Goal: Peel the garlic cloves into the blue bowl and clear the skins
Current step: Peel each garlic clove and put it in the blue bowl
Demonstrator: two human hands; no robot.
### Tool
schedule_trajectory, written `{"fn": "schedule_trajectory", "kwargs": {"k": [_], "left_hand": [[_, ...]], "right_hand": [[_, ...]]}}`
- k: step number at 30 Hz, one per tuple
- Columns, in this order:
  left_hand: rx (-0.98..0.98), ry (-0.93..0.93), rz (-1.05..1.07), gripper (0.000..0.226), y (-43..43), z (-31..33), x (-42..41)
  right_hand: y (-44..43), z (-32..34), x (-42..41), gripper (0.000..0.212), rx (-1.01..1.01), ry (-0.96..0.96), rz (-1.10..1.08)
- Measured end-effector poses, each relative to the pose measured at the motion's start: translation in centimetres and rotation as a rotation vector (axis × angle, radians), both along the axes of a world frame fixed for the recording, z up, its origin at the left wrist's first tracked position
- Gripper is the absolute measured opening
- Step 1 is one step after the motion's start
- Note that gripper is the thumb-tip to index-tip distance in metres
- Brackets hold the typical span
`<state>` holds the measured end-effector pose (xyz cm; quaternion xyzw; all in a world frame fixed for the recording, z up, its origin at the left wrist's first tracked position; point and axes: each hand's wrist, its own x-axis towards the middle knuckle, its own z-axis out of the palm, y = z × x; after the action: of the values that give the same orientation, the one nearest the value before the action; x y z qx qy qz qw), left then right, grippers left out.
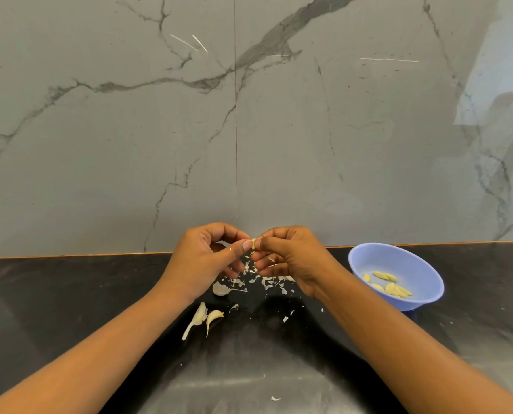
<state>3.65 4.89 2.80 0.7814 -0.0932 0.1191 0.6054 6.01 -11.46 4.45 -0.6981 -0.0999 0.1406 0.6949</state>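
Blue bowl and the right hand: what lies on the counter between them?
In the head view, only bare dark counter lies between the right hand and the blue bowl. The garlic skins lie under and left of that hand.

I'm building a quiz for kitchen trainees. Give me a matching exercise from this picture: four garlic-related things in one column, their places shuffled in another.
Things:
1. peeled cloves
2. unpeeled cloves
3. loose skins
4. clove being peeled

Places:
A. pinched between the left hand and the right hand
B. scattered on the counter under the hands
C. in the blue bowl
D. on the counter beside the left forearm

Pairs: 1-C, 2-D, 3-B, 4-A
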Motion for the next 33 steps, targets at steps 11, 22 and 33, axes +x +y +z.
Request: {"fn": "schedule_trajectory", "kwargs": {"k": [11,22,33], "left_hand": [[0.066,-0.097,0.011,0.012,-0.2,0.0,-0.5],[-0.118,-0.016,0.036,0.004,-0.1,-0.1,0.2],[-0.177,0.13,-0.084,0.007,0.1,0.3,0.2]], "right_hand": [[0.1,-0.2,0.2,0.011,0.041,0.056,-0.005],[-1.3,0.1,0.9,0.015,-0.209,-0.224,0.008],[-1.1,-0.8,1.5,0.023,-0.448,-0.962,0.054]]}}
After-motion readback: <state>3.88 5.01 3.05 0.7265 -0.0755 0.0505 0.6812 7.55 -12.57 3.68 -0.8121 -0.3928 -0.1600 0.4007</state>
